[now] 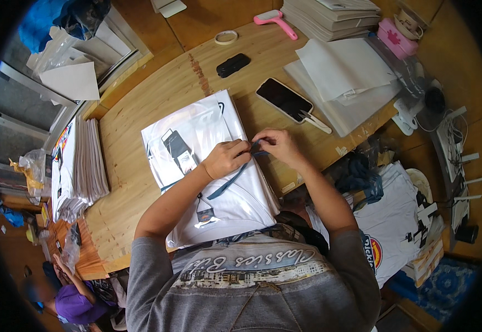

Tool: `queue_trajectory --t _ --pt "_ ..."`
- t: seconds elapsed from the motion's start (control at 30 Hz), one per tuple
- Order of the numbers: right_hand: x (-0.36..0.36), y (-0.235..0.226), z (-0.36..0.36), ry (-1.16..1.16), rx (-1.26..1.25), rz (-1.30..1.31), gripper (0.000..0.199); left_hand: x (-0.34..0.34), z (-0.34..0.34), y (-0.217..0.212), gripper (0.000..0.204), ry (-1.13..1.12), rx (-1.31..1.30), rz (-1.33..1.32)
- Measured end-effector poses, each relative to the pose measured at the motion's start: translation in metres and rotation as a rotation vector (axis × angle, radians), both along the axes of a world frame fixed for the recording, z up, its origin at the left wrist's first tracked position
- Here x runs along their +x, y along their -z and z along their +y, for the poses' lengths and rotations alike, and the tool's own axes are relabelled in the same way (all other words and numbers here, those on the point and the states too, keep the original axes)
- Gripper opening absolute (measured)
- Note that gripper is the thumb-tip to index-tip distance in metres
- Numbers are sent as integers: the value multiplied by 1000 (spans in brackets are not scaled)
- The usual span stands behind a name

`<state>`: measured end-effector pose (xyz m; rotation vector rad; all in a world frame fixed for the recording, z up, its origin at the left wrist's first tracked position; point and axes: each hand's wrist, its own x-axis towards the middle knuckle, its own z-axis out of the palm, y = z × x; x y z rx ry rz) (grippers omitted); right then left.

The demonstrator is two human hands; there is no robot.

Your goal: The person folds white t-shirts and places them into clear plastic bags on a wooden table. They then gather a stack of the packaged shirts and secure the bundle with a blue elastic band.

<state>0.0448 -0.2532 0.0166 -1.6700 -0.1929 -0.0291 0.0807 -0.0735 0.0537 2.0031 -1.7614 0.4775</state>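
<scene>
A stack of folded white T-shirts (235, 213) in clear plastic lies at the table's near edge, dark tags showing on the top one. A dark blue cloth strip (227, 186) runs across it, one loose end trailing toward me. My left hand (227, 157) rests on the stack with its fingers closed on the strip near the right edge. Beside it my right hand (277, 145) pinches the strip too, where it bunches between the fingertips. Whether there is a knot is hidden by the fingers.
To the right of the stack lie a phone (284, 99) and small snips (315, 122). Farther back are a black case (233, 65), a tape roll (226, 37) and a pink lint roller (276, 22). More folded shirts (80, 166) stand at left. A person in purple (75, 304) sits lower left.
</scene>
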Motion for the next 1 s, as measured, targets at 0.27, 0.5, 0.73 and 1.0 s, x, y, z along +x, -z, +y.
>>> queue_trajectory --t 0.27,0.5,0.73,1.0 --pt "9 -9 3 336 -488 -380 9 -1 0 2 8 -9 -10 20" --pt "29 21 -5 214 -205 87 11 -15 4 -11 15 -24 2 258" --pt "8 37 -36 -556 957 657 16 -18 5 -1 5 -101 -247 1061" --pt "27 7 5 -125 1376 630 19 -40 4 3 11 -329 -133 954"
